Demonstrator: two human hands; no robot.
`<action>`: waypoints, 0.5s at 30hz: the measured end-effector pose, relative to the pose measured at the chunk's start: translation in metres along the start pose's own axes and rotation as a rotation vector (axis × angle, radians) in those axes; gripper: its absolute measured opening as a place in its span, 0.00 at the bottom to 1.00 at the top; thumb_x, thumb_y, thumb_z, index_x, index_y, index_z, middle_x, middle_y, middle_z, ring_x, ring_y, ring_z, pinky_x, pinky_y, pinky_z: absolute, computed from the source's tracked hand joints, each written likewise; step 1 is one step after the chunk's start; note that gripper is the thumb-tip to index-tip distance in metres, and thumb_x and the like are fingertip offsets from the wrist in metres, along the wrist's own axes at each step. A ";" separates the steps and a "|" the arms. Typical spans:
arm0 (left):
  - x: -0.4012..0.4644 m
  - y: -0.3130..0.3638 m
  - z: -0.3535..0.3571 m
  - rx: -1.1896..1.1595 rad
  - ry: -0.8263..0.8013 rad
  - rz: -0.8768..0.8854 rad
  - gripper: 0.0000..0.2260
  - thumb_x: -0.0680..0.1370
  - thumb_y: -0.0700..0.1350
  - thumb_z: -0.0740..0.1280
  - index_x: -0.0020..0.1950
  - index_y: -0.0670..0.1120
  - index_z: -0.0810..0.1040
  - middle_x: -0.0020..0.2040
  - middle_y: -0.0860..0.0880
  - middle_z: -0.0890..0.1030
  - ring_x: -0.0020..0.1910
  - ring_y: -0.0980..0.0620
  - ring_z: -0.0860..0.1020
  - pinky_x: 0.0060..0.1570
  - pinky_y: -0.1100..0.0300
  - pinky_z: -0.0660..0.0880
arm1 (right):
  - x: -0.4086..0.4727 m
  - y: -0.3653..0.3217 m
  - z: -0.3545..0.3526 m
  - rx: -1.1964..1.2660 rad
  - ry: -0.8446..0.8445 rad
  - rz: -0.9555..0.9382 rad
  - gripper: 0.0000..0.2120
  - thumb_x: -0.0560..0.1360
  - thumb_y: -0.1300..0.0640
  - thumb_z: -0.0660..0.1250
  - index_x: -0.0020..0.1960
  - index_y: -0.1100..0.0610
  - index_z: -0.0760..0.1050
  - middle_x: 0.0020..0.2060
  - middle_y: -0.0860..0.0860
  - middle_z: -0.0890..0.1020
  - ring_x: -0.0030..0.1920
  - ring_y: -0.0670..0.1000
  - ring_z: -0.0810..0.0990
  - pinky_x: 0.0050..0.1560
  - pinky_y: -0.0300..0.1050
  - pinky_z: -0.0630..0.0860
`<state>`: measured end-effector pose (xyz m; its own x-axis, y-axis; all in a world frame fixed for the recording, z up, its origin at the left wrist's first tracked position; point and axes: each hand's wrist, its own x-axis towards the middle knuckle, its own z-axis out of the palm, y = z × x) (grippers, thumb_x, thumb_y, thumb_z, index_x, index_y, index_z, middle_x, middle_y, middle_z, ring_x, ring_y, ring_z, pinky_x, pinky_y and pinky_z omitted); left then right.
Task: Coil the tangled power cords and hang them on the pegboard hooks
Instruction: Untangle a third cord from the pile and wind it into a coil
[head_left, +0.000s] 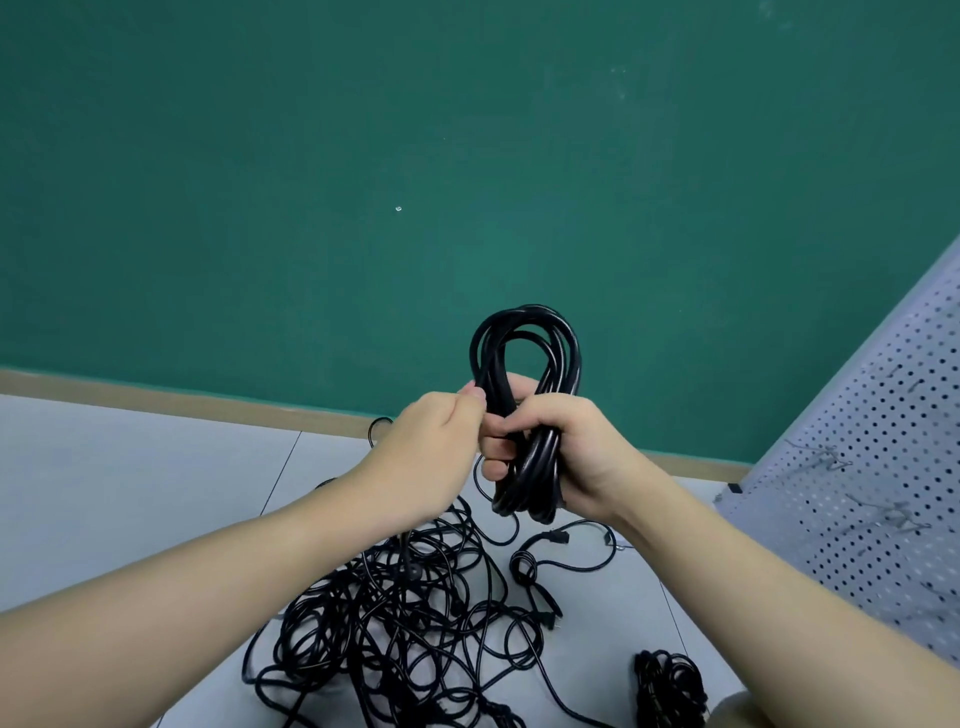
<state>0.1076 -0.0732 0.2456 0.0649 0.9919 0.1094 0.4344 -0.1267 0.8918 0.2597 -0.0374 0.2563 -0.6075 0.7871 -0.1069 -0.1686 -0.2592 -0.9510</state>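
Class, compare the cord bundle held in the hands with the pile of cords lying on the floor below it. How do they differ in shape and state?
The held bundle is gathered into neat parallel loops; the floor pile is a loose tangle sprawling in all directions. The bundle is lifted and gripped by the right hand, with the left hand pinching at it; the pile lies untouched on the floor. Both are black power cords.

Green wall, tan baseboard, pale grey tiled floor
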 end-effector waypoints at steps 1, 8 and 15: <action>0.001 -0.001 0.001 -0.041 -0.002 -0.011 0.31 0.88 0.50 0.51 0.24 0.54 0.72 0.20 0.55 0.64 0.21 0.57 0.63 0.31 0.54 0.59 | 0.001 0.001 -0.001 -0.012 0.006 -0.014 0.17 0.70 0.67 0.62 0.58 0.60 0.70 0.36 0.54 0.64 0.35 0.51 0.56 0.39 0.49 0.53; 0.003 -0.010 -0.004 -0.155 -0.101 -0.014 0.22 0.85 0.58 0.54 0.36 0.48 0.68 0.23 0.57 0.65 0.26 0.53 0.61 0.32 0.54 0.58 | 0.003 0.002 0.001 0.022 0.051 -0.066 0.08 0.71 0.66 0.65 0.49 0.61 0.78 0.36 0.55 0.70 0.32 0.50 0.66 0.36 0.42 0.65; 0.000 -0.009 -0.008 -0.195 -0.137 -0.021 0.22 0.87 0.53 0.54 0.38 0.44 0.70 0.28 0.50 0.69 0.24 0.51 0.69 0.28 0.55 0.72 | 0.001 -0.005 0.008 0.046 0.075 -0.014 0.14 0.70 0.67 0.65 0.55 0.62 0.79 0.34 0.54 0.57 0.32 0.50 0.55 0.37 0.46 0.54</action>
<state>0.0965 -0.0724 0.2405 0.1848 0.9819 0.0416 0.2561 -0.0890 0.9625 0.2535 -0.0400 0.2636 -0.5449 0.8304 -0.1164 -0.2135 -0.2716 -0.9384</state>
